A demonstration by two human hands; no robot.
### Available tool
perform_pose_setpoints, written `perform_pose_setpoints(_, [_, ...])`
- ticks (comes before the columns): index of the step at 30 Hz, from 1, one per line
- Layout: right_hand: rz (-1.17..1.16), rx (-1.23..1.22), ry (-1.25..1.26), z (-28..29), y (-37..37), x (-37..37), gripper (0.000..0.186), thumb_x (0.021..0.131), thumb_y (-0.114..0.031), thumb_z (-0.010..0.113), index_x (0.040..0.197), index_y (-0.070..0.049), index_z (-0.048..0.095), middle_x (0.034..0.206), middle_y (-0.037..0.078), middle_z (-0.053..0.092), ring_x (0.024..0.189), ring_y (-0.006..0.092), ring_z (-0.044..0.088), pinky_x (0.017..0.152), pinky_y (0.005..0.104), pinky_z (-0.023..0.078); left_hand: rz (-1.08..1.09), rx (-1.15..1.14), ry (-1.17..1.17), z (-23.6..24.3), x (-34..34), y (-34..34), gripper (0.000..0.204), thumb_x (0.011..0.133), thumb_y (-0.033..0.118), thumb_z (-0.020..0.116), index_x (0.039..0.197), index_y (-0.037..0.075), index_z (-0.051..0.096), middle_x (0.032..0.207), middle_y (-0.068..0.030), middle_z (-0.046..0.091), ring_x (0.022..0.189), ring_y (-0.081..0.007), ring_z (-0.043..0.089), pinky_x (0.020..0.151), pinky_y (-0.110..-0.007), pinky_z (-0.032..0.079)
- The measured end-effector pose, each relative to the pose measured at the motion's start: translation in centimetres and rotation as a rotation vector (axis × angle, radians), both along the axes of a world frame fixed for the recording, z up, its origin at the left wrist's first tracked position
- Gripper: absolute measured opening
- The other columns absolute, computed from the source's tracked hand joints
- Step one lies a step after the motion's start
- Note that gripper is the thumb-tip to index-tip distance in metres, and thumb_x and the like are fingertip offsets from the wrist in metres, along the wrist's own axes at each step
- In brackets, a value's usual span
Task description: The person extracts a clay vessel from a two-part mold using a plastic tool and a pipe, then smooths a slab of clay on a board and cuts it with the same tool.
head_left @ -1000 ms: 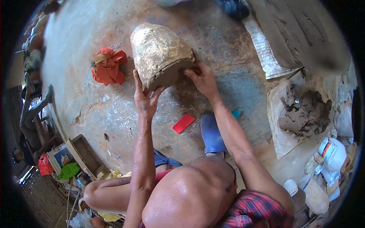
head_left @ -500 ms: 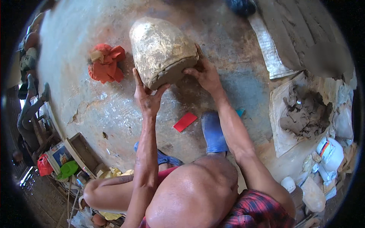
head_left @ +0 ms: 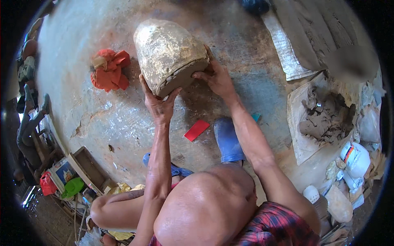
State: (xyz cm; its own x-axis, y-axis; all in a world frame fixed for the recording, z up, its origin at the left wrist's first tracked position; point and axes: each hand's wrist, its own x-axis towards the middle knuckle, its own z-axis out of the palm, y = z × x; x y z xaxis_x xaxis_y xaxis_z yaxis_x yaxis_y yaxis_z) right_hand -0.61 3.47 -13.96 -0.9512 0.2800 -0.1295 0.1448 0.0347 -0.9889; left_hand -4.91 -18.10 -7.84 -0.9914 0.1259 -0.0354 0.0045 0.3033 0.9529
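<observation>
A large rounded block [head_left: 168,51] with a mottled pale, gold-flecked surface and a dark clay-like lower face is held out in front of me, tilted, above the concrete floor [head_left: 111,135]. My left hand [head_left: 159,104] is wrapped on its lower left edge, fingers up the side and thumb beneath. My right hand [head_left: 217,82] grips its right end, thumb against the dark face. A crumpled red cloth bundle [head_left: 115,74] lies left of the block. A flat red piece [head_left: 196,130] lies below my hands; a teal piece [head_left: 255,117] is partly hidden by my right forearm.
Grey clay lumps [head_left: 326,117] sit on a sheet at the right, below dark mud-coloured sheeting [head_left: 312,28]. Bags and white containers [head_left: 353,164] crowd the lower right. A wooden box [head_left: 90,168] and grey leg-shaped objects [head_left: 30,123] line the left. My blue footwear [head_left: 227,139] is below me.
The block has shifted somewhat left and higher in the view over the last second, with both hands moving along with it and keeping their grip.
</observation>
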Motion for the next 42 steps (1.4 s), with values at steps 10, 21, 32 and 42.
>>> perform_pose_setpoints(10, [0.053, -0.138, 0.073, 0.0, 0.0, 0.2, 0.113, 0.086, -0.029, 0.089, 0.171, -0.021, 0.016, 0.137, 0.021, 0.069, 0.125, 0.0313, 0.069, 0.104, 0.0442, 0.055, -0.045, -0.178, 0.207, -1.0, 0.0, 0.1, 0.144, 0.068, 0.019, 0.102, 0.171, 0.015, 0.001, 0.158, -0.0212, 0.050, 0.137, -0.0290, 0.057, 0.110, -0.044, 0.051])
perform_pose_setpoints(21, [0.070, -0.053, -0.001, 2.7, -0.1, 0.0, 0.118, 0.083, -0.016, 0.091, 0.171, -0.014, 0.011, 0.144, 0.020, 0.065, 0.128, 0.0293, 0.065, 0.108, 0.0437, 0.052, -0.007, -0.225, 0.309, -0.7, 0.3, 0.7, 0.141, 0.068, 0.024, 0.102, 0.169, 0.015, 0.004, 0.160, -0.0246, 0.045, 0.144, -0.0339, 0.050, 0.116, -0.048, 0.045])
perform_pose_setpoints(32, [-0.003, 0.207, 0.002, 2.9, -1.3, -0.5, 0.133, 0.071, -0.039, 0.098, 0.168, -0.007, 0.013, 0.153, 0.025, 0.055, 0.139, 0.0445, 0.055, 0.114, 0.0505, 0.046, 0.013, -0.216, 0.285, -0.6, 0.5, 1.2, 0.142, 0.068, 0.019, 0.101, 0.169, 0.020, 0.002, 0.163, -0.0233, 0.039, 0.143, -0.0365, 0.049, 0.114, -0.049, 0.048])
perform_pose_setpoints(42, [-0.110, 0.153, -0.077, 2.5, -2.3, -0.5, 0.143, 0.059, -0.049, 0.102, 0.166, -0.005, 0.018, 0.154, 0.025, 0.053, 0.143, 0.0434, 0.051, 0.115, 0.0497, 0.045, -0.093, -0.003, 0.076, -0.1, 0.8, 0.9, 0.138, 0.072, -0.006, 0.083, 0.168, 0.024, -0.012, 0.165, -0.0185, 0.027, 0.143, -0.0348, 0.045, 0.115, -0.050, 0.051])
